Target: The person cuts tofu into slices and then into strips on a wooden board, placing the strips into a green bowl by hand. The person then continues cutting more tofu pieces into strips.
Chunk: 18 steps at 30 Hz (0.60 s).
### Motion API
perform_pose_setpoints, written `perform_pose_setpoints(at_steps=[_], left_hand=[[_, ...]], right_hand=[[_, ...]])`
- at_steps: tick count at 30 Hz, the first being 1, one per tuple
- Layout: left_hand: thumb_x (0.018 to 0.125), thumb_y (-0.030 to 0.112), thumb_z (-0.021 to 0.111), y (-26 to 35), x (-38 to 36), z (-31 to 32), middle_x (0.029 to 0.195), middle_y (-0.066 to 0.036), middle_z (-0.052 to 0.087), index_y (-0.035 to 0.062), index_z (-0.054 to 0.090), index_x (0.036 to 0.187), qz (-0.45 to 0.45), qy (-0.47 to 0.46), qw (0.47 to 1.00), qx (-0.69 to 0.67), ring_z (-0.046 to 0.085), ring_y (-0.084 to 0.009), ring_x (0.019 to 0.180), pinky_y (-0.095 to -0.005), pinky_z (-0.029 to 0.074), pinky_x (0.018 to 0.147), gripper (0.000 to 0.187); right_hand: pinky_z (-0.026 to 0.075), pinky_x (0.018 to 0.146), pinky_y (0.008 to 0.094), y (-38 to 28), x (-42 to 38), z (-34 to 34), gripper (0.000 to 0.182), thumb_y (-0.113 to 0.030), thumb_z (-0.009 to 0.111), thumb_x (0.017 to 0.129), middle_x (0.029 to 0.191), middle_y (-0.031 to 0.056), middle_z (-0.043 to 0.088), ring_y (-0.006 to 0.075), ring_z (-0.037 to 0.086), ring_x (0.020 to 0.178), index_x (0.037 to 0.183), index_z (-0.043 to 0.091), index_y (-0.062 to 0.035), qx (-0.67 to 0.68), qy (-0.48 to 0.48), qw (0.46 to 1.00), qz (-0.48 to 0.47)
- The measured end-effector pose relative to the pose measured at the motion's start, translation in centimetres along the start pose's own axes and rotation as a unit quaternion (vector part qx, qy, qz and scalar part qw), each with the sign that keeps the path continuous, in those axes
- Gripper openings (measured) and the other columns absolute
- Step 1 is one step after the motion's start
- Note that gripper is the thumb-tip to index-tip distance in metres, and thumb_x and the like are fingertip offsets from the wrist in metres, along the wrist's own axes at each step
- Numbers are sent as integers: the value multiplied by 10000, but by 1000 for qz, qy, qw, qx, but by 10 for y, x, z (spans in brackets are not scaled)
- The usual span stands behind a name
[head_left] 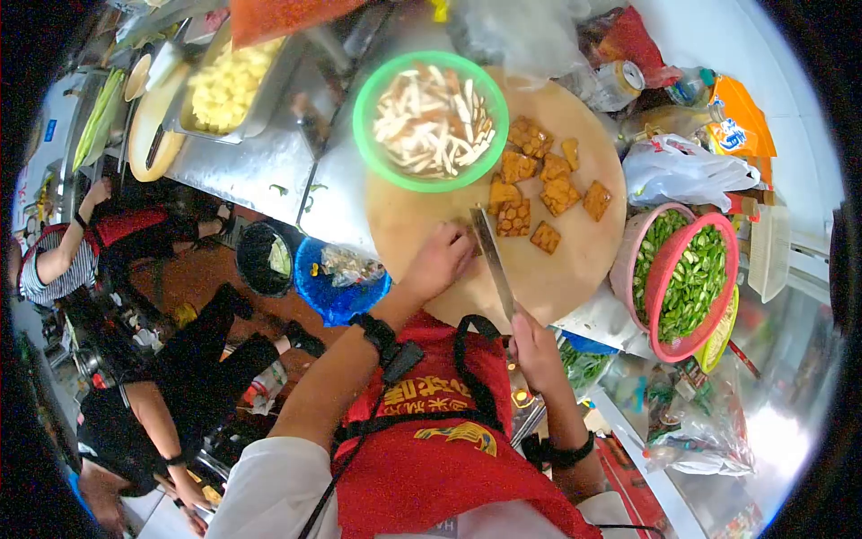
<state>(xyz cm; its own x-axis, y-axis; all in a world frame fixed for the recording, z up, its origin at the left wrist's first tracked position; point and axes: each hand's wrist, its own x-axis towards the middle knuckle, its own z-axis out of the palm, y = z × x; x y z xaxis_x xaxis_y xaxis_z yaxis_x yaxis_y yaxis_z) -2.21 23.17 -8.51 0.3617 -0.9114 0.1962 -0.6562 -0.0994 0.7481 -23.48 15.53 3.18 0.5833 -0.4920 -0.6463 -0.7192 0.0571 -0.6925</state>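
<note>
My right hand [534, 349] is closed around the handle of a cleaver [495, 260], its blade over the round wooden board [575, 283]. Just left of the blade, my left hand [442, 259] has its fingers curled down on the board; what lies under the fingertips is hidden. Several brown tofu-like pieces [560, 194] with a scored pattern lie beyond and right of the blade. A green-rimmed bowl [365, 135] on the board's far left part holds white and brown strips [431, 121].
Pink baskets [729, 296] of cut green peppers stand right of the board, below a white plastic bag [682, 171]. A metal tray [253, 106] of yellow chunks is at upper left. A blue-lined bin [337, 305] stands below the counter. Two other people are at left.
</note>
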Motion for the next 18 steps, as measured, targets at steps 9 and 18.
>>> perform_pose_setpoints(at_steps=[9, 18], left_hand=[[727, 45, 656, 5, 1, -8, 952, -153, 532, 30, 565, 908, 18, 14, 1000, -12, 513, -344, 874, -411, 469, 764, 203], [739, 45, 655, 3, -1, -13, 973, -155, 530, 25, 558, 902, 24, -10, 1000, -7, 509, -354, 899, -419, 466, 783, 191]], right_hand=[[406, 501, 282, -11, 27, 17, 462, -368, 368, 1000, 577, 8, 504, 112, 485, 512, 1266, 548, -35, -45, 31, 998, -23], [413, 507, 307, -1, 9, 18, 417, -337, 376, 1006, 572, 24, 505, 121, 495, 512, 1205, 567, -25, -42, 24, 998, -42]])
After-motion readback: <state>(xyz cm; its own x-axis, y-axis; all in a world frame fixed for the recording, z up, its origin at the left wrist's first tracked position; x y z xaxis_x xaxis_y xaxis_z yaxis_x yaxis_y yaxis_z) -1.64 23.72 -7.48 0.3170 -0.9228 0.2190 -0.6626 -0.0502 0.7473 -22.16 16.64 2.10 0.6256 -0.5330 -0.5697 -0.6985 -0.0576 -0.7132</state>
